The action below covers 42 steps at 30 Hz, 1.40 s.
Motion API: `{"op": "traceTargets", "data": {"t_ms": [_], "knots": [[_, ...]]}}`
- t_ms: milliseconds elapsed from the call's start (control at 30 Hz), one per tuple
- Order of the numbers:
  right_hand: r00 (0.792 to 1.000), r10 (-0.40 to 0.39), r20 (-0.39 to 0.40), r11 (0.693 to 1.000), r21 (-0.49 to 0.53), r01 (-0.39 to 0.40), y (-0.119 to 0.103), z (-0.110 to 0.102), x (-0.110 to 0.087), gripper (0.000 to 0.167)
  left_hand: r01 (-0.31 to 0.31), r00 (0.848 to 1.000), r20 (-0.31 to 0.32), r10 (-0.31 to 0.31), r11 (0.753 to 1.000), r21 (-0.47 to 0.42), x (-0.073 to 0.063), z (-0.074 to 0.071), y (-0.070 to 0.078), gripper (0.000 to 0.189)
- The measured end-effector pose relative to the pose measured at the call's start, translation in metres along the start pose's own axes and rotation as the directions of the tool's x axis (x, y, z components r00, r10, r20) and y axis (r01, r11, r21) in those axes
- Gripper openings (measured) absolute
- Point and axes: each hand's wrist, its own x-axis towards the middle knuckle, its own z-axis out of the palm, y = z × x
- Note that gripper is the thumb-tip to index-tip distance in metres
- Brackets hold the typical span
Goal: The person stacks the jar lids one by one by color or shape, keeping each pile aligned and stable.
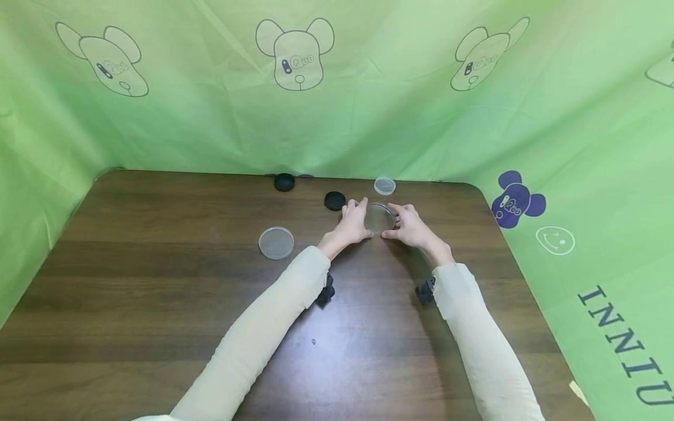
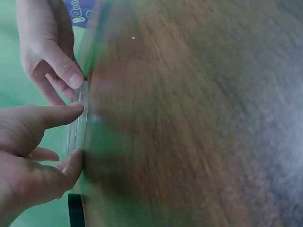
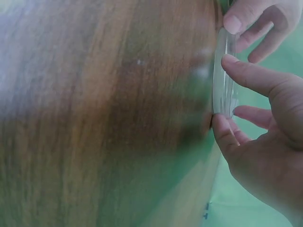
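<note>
A clear petri dish [image 1: 379, 218] lies on the wooden table with a hand at either side of it. My left hand [image 1: 351, 225] holds its left side, thumb at the near edge and fingers along the far rim. From the right, my right hand [image 1: 413, 227] grips the same dish between thumb and fingers. The right wrist view shows the dish [image 3: 221, 78] edge-on, low over the tabletop. In the left wrist view, the left hand [image 2: 40, 151] has thumb and fingertips on the rim.
A larger clear round dish [image 1: 276, 242] lies to the left. Just beyond the left hand is a black round piece [image 1: 334, 201]; another black piece [image 1: 284, 182] sits near the back edge. A small clear dish [image 1: 384, 186] is behind the held one. Green cloth [image 1: 337, 128] hangs behind.
</note>
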Motion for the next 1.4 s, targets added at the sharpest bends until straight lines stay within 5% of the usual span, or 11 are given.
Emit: {"op": "traceTargets", "data": {"t_ms": [233, 533, 767, 933, 1400], "knots": [[1.000, -0.012, 0.015, 0.997, 0.071, 0.010, 0.000, 0.002, 0.001, 0.081, 0.034, 0.999, 0.015, -0.034, 0.999, -0.030, -0.001, -0.005, -0.002, 0.086], [0.998, -0.037, 0.046, 0.988, 0.150, 0.030, -0.003, 0.000, -0.004, 0.081, 0.003, 1.000, -0.015, -0.005, 0.994, -0.108, -0.008, -0.008, -0.012, 0.072], [0.998, -0.047, 0.038, 0.984, 0.173, 0.039, -0.008, 0.003, -0.008, 0.082, -0.055, 0.997, -0.060, 0.040, 0.960, -0.276, -0.013, -0.011, -0.020, 0.068], [0.996, -0.066, 0.063, 0.964, 0.261, 0.048, -0.010, 0.008, -0.013, 0.080, -0.023, 0.999, -0.054, 0.004, 0.934, -0.357, -0.021, -0.011, -0.023, 0.068], [0.978, -0.185, 0.099, 0.958, 0.241, 0.157, -0.030, 0.019, -0.014, 0.072, 0.035, 0.996, -0.068, -0.064, 0.934, -0.356, -0.050, -0.027, -0.030, 0.065]]}}
